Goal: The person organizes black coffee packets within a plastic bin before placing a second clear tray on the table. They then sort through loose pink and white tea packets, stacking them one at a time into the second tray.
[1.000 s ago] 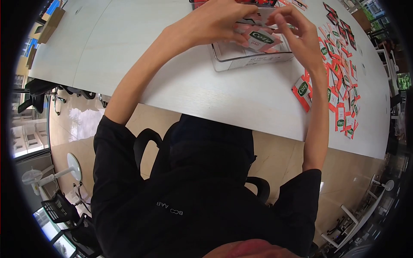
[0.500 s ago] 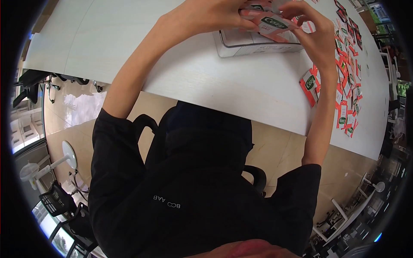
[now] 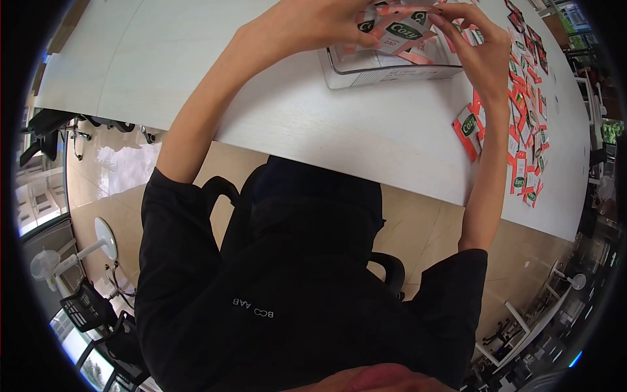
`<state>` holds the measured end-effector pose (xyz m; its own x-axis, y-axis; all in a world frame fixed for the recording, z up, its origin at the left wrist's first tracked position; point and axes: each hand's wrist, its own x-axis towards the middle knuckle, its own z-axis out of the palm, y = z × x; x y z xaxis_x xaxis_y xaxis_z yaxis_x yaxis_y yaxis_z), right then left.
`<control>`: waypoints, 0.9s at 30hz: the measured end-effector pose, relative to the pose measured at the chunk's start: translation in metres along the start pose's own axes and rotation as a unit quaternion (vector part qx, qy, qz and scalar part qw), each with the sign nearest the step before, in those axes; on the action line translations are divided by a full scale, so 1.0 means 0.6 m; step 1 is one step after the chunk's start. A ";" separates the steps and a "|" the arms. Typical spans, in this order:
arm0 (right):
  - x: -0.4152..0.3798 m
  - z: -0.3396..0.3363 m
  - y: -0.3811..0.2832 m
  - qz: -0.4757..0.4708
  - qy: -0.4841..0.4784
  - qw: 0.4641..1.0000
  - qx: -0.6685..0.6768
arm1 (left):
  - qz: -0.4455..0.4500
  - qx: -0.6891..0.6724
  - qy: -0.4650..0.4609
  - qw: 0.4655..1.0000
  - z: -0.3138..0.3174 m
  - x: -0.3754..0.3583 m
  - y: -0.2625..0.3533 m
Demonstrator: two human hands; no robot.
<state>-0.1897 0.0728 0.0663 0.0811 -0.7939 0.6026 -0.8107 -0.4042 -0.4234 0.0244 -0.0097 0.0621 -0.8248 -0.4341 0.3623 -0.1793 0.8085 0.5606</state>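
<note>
At the top of the view my left hand (image 3: 330, 26) is closed round the left side of several red and white sachets with green "Cozy" labels. One of these sachets (image 3: 400, 32) faces me, tilted above a clear plastic box (image 3: 366, 77). From the other side my right hand (image 3: 482, 49) pinches at the upper right corner of the bunch with thumb and forefinger. Under the held ones, another sachet (image 3: 421, 52) shows inside the box. The far part of the box is cut off by the frame and hidden by my hands.
On the white table (image 3: 313, 124), many loose sachets (image 3: 522, 124) are strewn right of my right forearm. One sachet (image 3: 468, 129) lies just left of that forearm. Darker red-black packets (image 3: 537, 47) lie farther back. The table's front edge runs before my lap.
The front sachet has shifted slightly left and up between my hands, and more sachets show behind and below it. My right thumb and forefinger have moved toward its upper corner.
</note>
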 end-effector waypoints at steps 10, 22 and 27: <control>0.000 0.009 0.033 0.036 0.120 0.986 0.108 | 0.056 0.030 0.033 0.997 0.006 -0.005 -0.019; -0.008 0.038 -0.026 -0.228 -0.034 0.973 -0.001 | -0.014 0.117 -0.030 0.993 0.002 -0.011 -0.010; 0.000 0.027 -0.026 -0.139 0.027 0.988 0.062 | -0.016 0.105 -0.053 0.993 -0.010 -0.018 0.004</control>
<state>-0.1676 0.0716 0.0618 0.2575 -0.6208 0.7405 -0.6842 -0.6583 -0.3139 0.0359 -0.0058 0.0638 -0.8672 -0.4250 0.2596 -0.3050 0.8653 0.3979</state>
